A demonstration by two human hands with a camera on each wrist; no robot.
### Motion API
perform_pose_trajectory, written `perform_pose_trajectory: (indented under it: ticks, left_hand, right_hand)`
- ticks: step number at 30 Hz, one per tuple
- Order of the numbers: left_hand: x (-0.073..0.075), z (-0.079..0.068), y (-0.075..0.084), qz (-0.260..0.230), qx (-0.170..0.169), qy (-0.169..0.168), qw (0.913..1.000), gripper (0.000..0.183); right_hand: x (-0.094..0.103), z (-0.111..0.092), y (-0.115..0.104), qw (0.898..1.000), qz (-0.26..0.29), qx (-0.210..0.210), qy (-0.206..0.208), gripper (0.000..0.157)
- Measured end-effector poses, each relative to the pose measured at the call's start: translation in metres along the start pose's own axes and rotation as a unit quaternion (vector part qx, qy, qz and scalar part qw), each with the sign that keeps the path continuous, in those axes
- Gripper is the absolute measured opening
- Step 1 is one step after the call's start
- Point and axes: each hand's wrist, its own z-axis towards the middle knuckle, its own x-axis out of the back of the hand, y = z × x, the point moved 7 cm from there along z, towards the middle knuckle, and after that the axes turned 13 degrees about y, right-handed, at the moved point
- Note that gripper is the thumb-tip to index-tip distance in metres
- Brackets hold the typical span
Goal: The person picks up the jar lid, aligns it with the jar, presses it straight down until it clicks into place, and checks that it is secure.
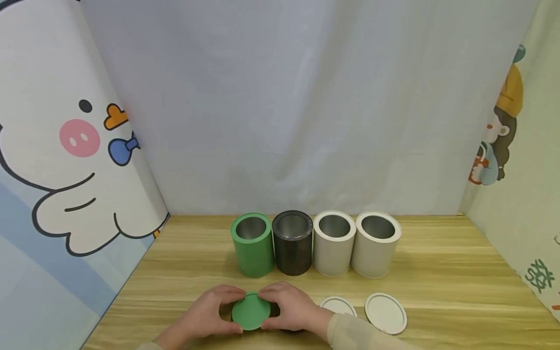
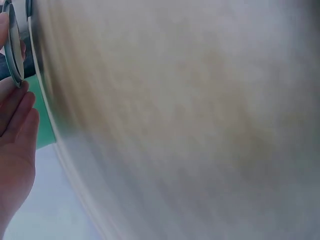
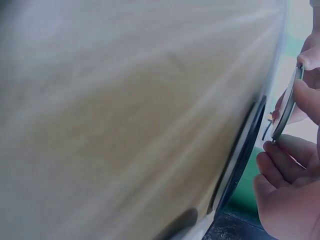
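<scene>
A round green lid [image 1: 251, 311] is held between both hands, raised off the wooden table in the wrist views. Its left edge is pinched by my left hand [image 1: 205, 311], thumb nearer me and fingers on the far side. My right hand [image 1: 295, 306] pinches the opposite edge the same way. Seen edge-on in the right wrist view, the lid [image 3: 287, 107] shows a pale underside. Below the right hand, mostly hidden in the head view, lies a dark round lid [image 3: 240, 155]. Two white lids [image 1: 386, 313] rest flat to the right, one partly behind the right sleeve.
Across the back stand a green can [image 1: 254, 257], a black can [image 1: 293, 255] and two white cans [image 1: 331, 257], upright, open-topped and side by side. The wooden table [image 1: 446, 272] meets a grey curtain [image 1: 262, 107] behind them. Printed cloths hang at both sides.
</scene>
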Motion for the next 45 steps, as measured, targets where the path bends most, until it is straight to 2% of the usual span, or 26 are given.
perform_pose_trajectory:
  ticks: [11, 20, 32, 39, 45]
  left_hand:
    - [0.011, 0.006, 0.011, 0.004, -0.022, 0.049, 0.9986, 0.066]
    - [0.015, 0.012, 0.012, -0.003, 0.002, 0.057, 0.9984, 0.067]
    - [0.019, 0.023, 0.025, 0.009, -0.02, 0.08, 0.9965, 0.067]
    - [0.023, 0.027, 0.032, -0.012, -0.034, 0.101, 0.9942, 0.066]
    - [0.03, 0.033, 0.037, -0.02, -0.052, 0.126, 0.9904, 0.067]
  right_hand:
    - [0.013, -0.002, -0.004, 0.999, 0.02, 0.003, 0.039, 0.06]
    - [0.025, -0.005, -0.007, 0.994, 0.032, 0.041, 0.099, 0.06]
    - [0.035, -0.012, 0.001, 0.988, 0.075, 0.019, 0.132, 0.063]
    - [0.044, -0.015, 0.003, 0.984, 0.105, 0.009, 0.141, 0.062]
    - [0.055, -0.015, 0.001, 0.981, 0.102, 0.015, 0.167, 0.063]
